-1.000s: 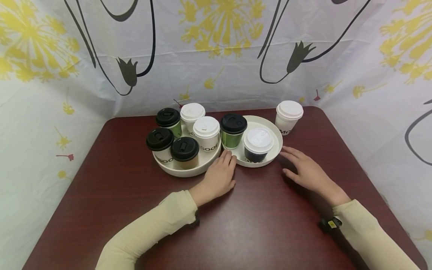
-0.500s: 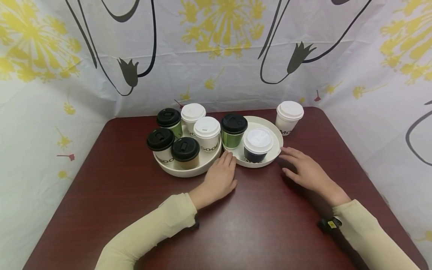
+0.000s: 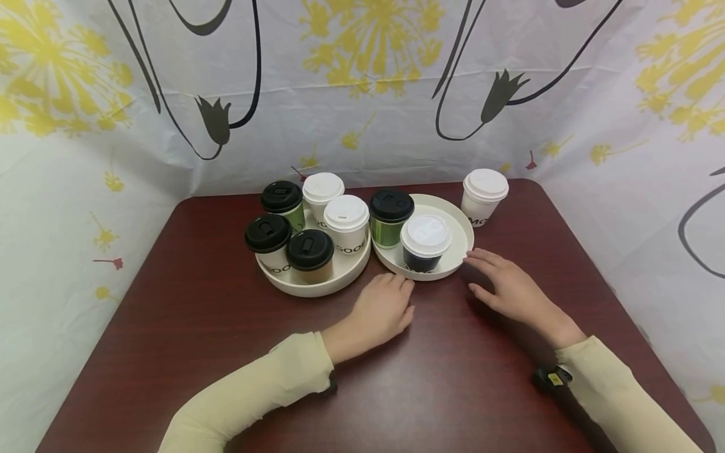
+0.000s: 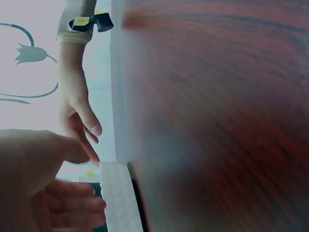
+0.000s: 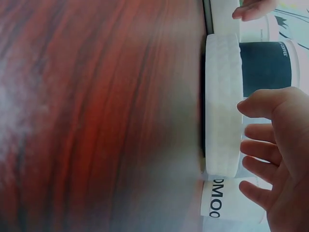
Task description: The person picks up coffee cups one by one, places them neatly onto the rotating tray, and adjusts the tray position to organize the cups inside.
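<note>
The right round white tray holds a green cup with a black lid and a dark cup with a white lid. My left hand has its fingertips at this tray's front rim, fingers relaxed. At the right rim, the fingertips of my right hand come up close, thumb apart from the fingers. In the right wrist view the dark cup rises above the tray wall, with the right thumb beside the rim. The left wrist view shows the left fingers beside the tray wall. Neither hand grips anything.
Left of it, a second round white tray carries several lidded paper cups, among them a brown one with a black lid. Another white cup stands on the table behind the right tray. A patterned cloth hangs around the dark red table.
My left hand has slid rightward and nearer along the right tray's front rim. On that tray the dark cup has shifted left, and the green cup slightly back. My right hand has edged left.
</note>
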Tool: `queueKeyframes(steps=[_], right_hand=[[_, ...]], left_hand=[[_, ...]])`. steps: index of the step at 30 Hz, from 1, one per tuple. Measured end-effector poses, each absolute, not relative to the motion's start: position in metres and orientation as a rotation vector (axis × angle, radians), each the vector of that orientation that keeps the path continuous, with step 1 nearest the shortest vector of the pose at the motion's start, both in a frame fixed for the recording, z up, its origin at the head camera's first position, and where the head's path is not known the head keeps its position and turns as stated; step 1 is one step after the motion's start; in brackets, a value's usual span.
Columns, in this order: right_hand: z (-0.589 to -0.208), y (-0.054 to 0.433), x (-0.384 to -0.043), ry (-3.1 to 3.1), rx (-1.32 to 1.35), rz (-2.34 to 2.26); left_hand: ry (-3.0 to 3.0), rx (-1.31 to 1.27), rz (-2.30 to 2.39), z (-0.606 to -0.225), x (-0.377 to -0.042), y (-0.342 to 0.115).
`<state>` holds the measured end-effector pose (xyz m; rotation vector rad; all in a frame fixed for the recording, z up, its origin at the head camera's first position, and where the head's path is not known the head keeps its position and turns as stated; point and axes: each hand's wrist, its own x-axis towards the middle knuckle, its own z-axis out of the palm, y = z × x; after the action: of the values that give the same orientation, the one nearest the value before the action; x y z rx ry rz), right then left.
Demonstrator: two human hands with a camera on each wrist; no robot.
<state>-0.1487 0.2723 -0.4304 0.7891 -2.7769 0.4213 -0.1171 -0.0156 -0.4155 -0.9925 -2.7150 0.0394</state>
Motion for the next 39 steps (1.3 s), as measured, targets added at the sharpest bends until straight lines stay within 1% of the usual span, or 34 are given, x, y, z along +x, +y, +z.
queueKeyframes(steps=[4, 8, 19, 39], right_hand=[[-0.431, 0.272, -0.147, -2.762, 0.8, 0.417], [-0.431, 0.27, -0.144, -2.766, 0.808, 0.42], [-0.431, 0.263, -0.141, -2.758, 0.826, 0.429], [-0.429, 0.247, -0.132, -2.76, 0.871, 0.421]], left_hand=[[-2.674, -1.13, 0.01, -0.416, -0.115, -0.011], [-2.66, -1.194, -0.004, -0.417, -0.114, -0.008], [-2.658, -1.209, 0.038, -0.429, -0.117, -0.007], [-2.684, -1.192, 0.119, -0.434, -0.122, -0.008]])
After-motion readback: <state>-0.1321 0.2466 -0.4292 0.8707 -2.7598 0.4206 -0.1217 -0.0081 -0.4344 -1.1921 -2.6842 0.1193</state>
